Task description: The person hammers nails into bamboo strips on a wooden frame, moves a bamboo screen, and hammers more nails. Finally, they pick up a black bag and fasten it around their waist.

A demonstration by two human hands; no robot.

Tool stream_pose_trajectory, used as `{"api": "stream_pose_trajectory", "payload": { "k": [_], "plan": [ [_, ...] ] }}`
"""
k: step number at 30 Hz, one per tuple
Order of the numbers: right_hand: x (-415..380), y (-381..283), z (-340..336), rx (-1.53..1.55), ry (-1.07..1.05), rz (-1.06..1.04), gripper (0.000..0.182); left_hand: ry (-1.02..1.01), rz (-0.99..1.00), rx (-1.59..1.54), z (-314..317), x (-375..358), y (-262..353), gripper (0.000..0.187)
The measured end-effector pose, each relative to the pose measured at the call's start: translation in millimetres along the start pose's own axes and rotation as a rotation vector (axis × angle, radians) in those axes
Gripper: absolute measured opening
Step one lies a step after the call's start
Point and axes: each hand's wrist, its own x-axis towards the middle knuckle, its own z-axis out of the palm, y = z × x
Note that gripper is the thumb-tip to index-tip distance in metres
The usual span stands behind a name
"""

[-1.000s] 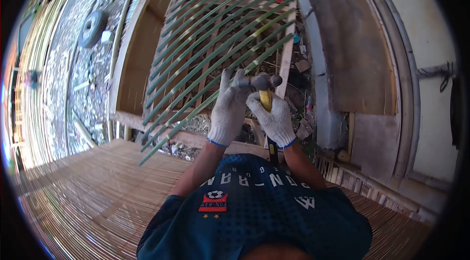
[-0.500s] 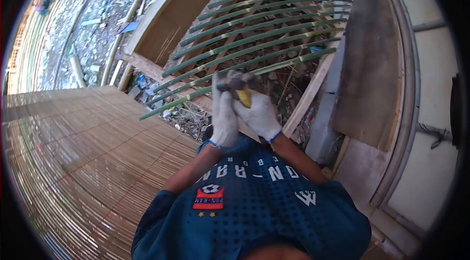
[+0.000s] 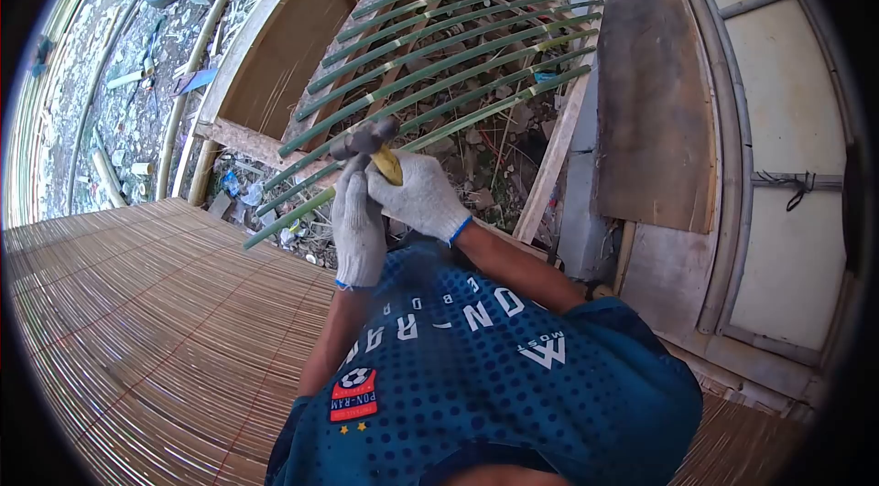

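Beside a bamboo mat [image 3: 165,303], we see green slats [image 3: 370,98] crossing a wooden frame [image 3: 557,156]. The right hand [image 3: 421,193] grips the hammer [image 3: 388,166] before them, farther left than earlier; the left hand's [image 3: 357,234] hold we cannot tell.

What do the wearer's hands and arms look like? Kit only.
Left hand and right hand: matching off-white knitted gloves with blue edging at the cuffs. Forearms bare; dark blue-teal sleeves on a jersey with dark dots, white lettering and a red badge.
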Motion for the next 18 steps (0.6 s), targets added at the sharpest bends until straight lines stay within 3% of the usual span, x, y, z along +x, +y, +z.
{"api": "stream_pose_trajectory", "payload": {
  "k": [4,6,9,10,13,15,18],
  "plan": [
    [3.1,-14.9,-1.7,0.078,-0.115,0.088,0.032,-0.001,-0.117,0.094,-10.0,-7.0,25.1,0.04],
    [0.6,-1.9,9.5,0.013,-0.102,0.036,0.033,0.014,-0.141,0.151,-26.2,-3.6,26.4,0.034],
    [-6.8,-0.2,21.3,-0.068,-0.12,0.021,0.037,-0.092,-0.167,0.011,-56.5,0.9,17.7,0.027],
    [-9.4,-3.0,24.7,-0.056,-0.121,0.066,0.037,0.004,-0.237,-0.104,-58.0,0.4,17.7,0.024],
    [-15.5,1.6,28.5,-0.087,-0.025,0.096,0.04,0.158,-0.054,0.208,-73.7,0.7,23.8,0.024],
    [-19.7,5.2,22.6,-0.101,0.064,0.113,0.041,0.285,0.257,0.677,-87.8,5.3,23.6,0.021],
    [-15.7,4.7,8.4,0.152,0.111,0.156,0.033,0.233,0.487,0.938,-95.6,17.2,20.6,0.016]
  ]
}}
